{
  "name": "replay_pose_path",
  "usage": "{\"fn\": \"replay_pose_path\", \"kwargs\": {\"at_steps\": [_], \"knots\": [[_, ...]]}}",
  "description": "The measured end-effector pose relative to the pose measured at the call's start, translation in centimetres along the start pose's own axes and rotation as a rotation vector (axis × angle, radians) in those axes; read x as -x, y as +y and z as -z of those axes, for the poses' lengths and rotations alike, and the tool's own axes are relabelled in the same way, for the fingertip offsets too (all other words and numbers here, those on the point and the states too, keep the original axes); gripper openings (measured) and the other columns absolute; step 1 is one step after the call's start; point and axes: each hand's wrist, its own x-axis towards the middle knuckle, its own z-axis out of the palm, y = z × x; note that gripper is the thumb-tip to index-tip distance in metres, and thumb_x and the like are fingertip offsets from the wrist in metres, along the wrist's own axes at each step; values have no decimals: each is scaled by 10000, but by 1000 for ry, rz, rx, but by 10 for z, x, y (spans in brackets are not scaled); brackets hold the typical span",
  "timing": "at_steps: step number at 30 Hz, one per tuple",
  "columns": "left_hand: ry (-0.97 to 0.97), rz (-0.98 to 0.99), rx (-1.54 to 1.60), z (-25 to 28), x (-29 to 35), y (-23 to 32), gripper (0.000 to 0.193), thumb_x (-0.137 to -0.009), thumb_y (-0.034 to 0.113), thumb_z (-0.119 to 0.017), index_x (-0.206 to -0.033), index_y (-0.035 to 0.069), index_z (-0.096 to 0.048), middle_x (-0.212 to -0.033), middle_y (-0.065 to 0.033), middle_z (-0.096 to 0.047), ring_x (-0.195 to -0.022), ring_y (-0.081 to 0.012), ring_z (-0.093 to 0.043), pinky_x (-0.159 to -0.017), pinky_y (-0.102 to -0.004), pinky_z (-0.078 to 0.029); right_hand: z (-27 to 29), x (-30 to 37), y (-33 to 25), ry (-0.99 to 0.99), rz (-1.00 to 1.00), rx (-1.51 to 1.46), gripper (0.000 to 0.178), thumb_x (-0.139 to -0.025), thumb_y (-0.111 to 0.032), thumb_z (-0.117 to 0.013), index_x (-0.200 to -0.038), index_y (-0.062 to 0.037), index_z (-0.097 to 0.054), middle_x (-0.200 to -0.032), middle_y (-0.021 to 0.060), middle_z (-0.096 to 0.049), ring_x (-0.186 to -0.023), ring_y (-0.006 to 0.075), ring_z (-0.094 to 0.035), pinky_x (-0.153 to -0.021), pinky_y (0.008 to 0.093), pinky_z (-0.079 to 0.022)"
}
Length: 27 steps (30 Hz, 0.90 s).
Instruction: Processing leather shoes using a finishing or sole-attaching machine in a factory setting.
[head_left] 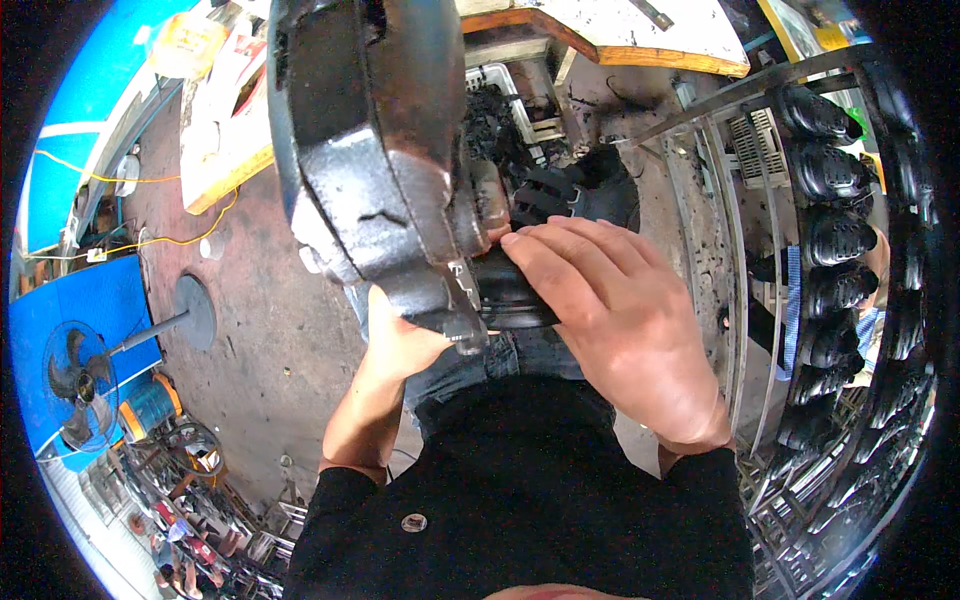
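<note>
A large dark metal machine head [375, 190], worn shiny in places, fills the upper middle and hides much of the work under it. Against its lower right side is a black shoe [515, 300], with its ridged sole edge partly showing. My right hand [620, 310] closes over the shoe from the right, fingers together and tips close to the machine's working part. My left hand [405, 335] reaches in under the machine from the left; its thumb side shows, but the fingers and what they touch are hidden.
A rack with rows of black shoes [838, 240] stands at the right. Behind the machine are a white crate [515, 105] with black scraps and a wood-edged table [640, 55]. At the left stand a fan [80, 385] and another table [225, 175]; a yellow cable [180, 238] crosses there.
</note>
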Motion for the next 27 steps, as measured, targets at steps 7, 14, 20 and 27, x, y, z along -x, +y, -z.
{"fn": "replay_pose_path", "kwargs": {"at_steps": [7, 14, 20, 27], "knots": [[135, 34, 320, -1, 10, -17, 806, -644, 81, -940, -1340, -4, -544, -1308, -102, -628, -1233, -216, -573, -1051, -377, -433, -5, -2, -12, -8, 51, 158, 438, -846, -132, -594, -1271, -28, -577, -1104, 88, -651, -1063, 247, -637, -904, 381, -507], [-27, 562, 434, -92, -9, 30, 211, -1017, 14, -434, -1150, -40, -589, -1348, -233, -601, -1277, -278, -554, -1125, -366, -378, 12, 121, -1, -57, -373, 44, 546, -851, -96, -611, -1387, -79, -506, -1075, 130, -655, -1032, 326, -638, -877, 430, -522], [-188, 496, 382, -139, 24, 18, 300, -1073, 213, -501, -1243, -26, -565, -1285, -171, -623, -1233, -274, -590, -1104, -390, -431, 120, 348, -31, 55, -1438, 367, 737, -736, -221, -762, -1398, -113, -458, -1243, 214, -633, -1036, 400, -673, -877, 474, -550], [-191, 648, 189, -133, 64, 1, 298, -1057, 231, -552, -1259, 13, -572, -1264, -137, -642, -1144, -215, -632, -1052, -347, -458, 194, 548, -67, 637, -1655, 1067, 593, -783, -79, -750, -1330, -132, -528, -1119, 181, -651, -1067, 379, -602, -925, 470, -480]]}}
